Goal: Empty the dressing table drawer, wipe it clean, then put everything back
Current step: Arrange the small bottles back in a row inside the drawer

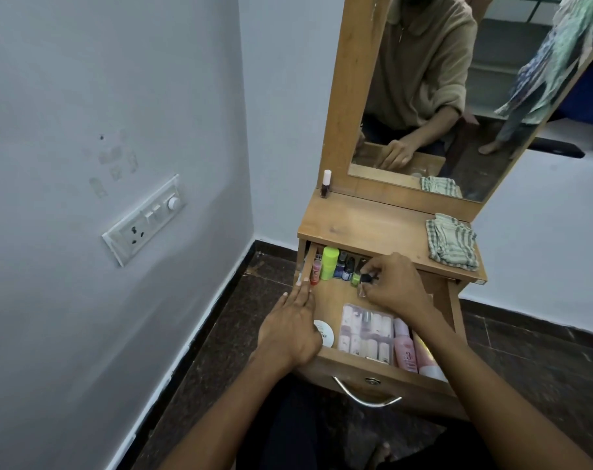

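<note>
The right hand has its grip pinched narrow on a small black-capped bottle in the open wooden drawer; the left hand lies flat, grip wide, on the drawer's left wall.

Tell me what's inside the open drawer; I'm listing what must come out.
In the drawer: small bottles, a green container, a clear case, pink tubes, a white jar. Hands hide the rest.

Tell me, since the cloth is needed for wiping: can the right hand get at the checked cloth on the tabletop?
Probably yes: the checked cloth lies uncovered just beyond the right hand, though that hand now pinches a small bottle.
</note>
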